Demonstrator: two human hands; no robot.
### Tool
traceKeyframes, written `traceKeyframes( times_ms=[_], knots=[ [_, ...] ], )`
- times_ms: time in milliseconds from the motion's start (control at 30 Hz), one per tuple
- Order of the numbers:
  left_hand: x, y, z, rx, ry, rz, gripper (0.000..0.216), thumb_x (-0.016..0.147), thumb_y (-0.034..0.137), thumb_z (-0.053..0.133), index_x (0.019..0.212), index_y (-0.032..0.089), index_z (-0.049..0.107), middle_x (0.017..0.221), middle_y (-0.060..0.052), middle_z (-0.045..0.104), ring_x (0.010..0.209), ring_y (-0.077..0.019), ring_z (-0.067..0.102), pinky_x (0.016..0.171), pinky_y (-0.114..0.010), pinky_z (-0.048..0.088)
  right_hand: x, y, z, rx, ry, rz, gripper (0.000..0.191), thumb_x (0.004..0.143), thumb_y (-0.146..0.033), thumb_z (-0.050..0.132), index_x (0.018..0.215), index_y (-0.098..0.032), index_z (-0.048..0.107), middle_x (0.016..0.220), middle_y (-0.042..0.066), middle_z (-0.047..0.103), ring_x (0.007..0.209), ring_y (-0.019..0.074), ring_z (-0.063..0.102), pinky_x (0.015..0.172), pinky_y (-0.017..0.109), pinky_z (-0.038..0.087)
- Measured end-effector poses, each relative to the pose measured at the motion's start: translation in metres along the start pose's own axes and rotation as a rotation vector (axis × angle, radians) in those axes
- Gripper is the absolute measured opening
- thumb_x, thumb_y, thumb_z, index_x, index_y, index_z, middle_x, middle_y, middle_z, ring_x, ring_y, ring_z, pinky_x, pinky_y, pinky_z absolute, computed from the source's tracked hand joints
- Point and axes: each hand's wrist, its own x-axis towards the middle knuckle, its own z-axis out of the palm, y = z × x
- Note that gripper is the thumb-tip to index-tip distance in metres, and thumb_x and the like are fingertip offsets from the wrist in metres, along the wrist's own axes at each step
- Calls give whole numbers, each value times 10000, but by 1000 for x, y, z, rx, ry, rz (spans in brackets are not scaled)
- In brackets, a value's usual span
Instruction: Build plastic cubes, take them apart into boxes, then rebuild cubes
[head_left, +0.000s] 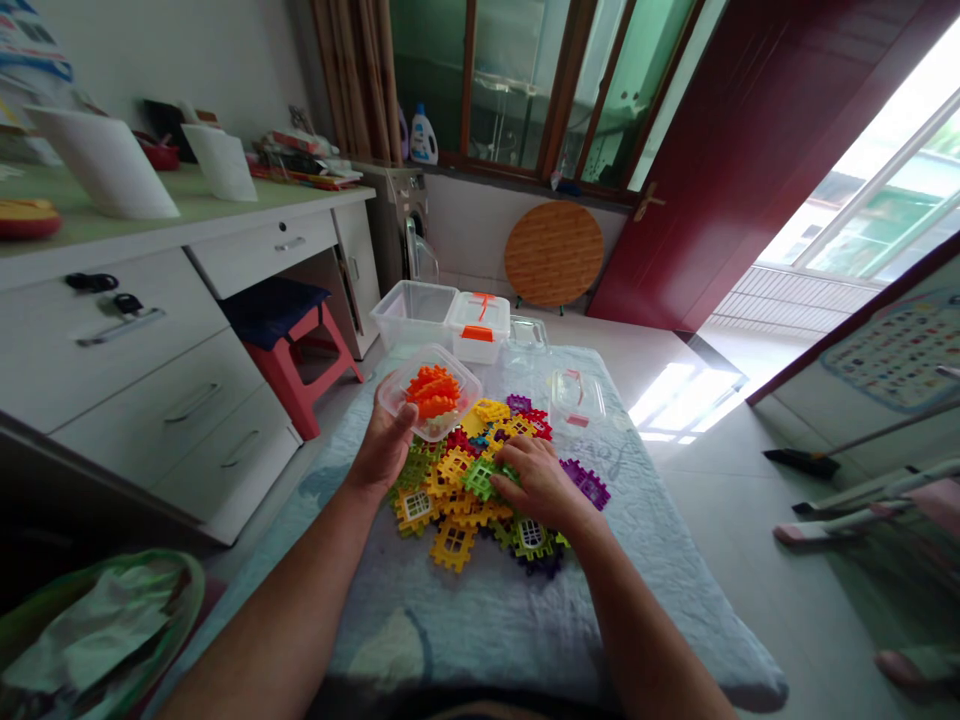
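My left hand (382, 445) grips the near left side of a small clear plastic box (459, 375), thumb over the rim. The box is tilted towards me, and several orange notched pieces (433, 392) lie in it. Below and right of it spreads a pile of plastic interlocking building tiles, with yellow tiles (454, 543), purple tiles (585, 484), red and green ones. My right hand (536, 480) is over the right part of this pile, thumb and fingers closed around a green tile (480, 479). Its fingertips are partly hidden among the pieces.
A large clear bin (416, 305) and a lidded box with an orange latch (480, 335) stand at the table's far end. A clear lid (577, 398) lies right of the pile. A pink stool (300, 350) is left of the cloth-covered table (660, 590). Another person's feet (799, 533) show at right.
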Motion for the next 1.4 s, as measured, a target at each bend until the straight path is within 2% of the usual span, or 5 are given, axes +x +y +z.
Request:
traceKeyframes(
  times_ms=[200,533,633,867,1400],
  knots=[
    [1,-4,-2,-58,-2,-4,888,704,542,805,1428,264,373,1441,-143,521,1301,-335,533,1026,-485,495,-19,17,-7,63,44,32,36,872,-236,625,880,-204,637,947,40,629,928,199,578,912,394,404],
    [3,-11,-4,-74,54,4,946,629,526,860,1402,235,401,1309,-144,615,1230,-339,591,979,-488,519,-28,42,5,239,398,70,111,829,-150,554,883,-226,613,960,54,649,949,216,589,906,387,454],
    [3,-13,-4,-69,70,5,987,599,539,871,1410,240,395,1273,-141,636,1198,-341,613,964,-497,525,-30,41,4,243,362,21,127,842,-249,622,967,-225,625,1025,63,652,1027,238,579,959,422,436],
    [2,-15,-4,-39,88,30,919,625,544,855,1383,253,422,1277,-128,636,1203,-326,613,969,-487,529,-33,32,4,118,209,-20,575,746,-471,770,1227,-214,588,1139,96,637,1112,293,531,1009,495,397],
    [2,-13,6,-7,120,80,895,632,563,842,1363,236,443,1259,-137,633,1190,-325,616,1002,-507,501,-33,34,8,187,269,1,486,761,-291,689,1229,-234,572,1175,87,590,1082,263,572,981,462,453]
  ],
)
